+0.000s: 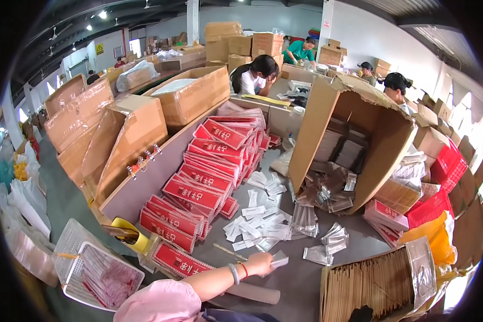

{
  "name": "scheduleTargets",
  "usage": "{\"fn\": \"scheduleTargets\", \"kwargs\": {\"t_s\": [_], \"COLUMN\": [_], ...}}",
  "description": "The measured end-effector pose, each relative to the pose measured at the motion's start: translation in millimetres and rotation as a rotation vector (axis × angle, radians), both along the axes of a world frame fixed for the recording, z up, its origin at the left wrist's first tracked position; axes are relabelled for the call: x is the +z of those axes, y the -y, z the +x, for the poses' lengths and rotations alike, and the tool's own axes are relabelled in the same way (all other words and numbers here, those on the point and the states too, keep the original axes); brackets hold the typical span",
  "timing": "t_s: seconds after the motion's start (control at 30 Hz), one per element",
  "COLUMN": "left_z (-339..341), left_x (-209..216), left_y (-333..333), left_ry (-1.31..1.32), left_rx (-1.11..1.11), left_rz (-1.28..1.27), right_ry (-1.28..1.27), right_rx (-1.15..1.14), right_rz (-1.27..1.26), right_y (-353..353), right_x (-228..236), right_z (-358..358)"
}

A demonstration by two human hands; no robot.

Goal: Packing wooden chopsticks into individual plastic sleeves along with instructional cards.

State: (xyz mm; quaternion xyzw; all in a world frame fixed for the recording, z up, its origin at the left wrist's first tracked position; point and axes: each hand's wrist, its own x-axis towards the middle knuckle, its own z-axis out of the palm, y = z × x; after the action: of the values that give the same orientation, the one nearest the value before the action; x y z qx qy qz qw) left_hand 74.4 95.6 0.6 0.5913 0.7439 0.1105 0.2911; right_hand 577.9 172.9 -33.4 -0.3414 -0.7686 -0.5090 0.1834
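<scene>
Whitish, the packet [279, 260] is pinched in my left hand [258, 264] over the surface [300, 276], toward its near edge, beside the loose pile [260, 221]. I'd grip one end lightly. A dark shape [361, 314] may be my right hand; its state I can't tell.

A yellow rectangular sign [99, 49] hangs on the white wall [110, 43]; brown cardboard cartons [240, 45] stand stacked left of a green-clad person [299, 52].
</scene>
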Motion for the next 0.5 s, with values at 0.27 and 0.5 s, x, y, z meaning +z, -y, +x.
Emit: {"fn": "scheduleTargets", "kwargs": {"t_s": [0.27, 0.5], "left_z": [8.1, 2.6], "left_x": [-14.6, -15.4], "left_y": [24.8, 23.6], "left_ry": [-0.196, 0.084], "left_rx": [0.173, 0.099], "left_rz": [0.269, 0.263], "right_ry": [-0.798, -1.258], "right_rx": [-0.737, -0.502], "right_rz": [-1.124, -0.898], "right_y": [1.8, 13.8], "right_x": [64.8, 50.5], "right_z": [-70.3, -54.4]}}
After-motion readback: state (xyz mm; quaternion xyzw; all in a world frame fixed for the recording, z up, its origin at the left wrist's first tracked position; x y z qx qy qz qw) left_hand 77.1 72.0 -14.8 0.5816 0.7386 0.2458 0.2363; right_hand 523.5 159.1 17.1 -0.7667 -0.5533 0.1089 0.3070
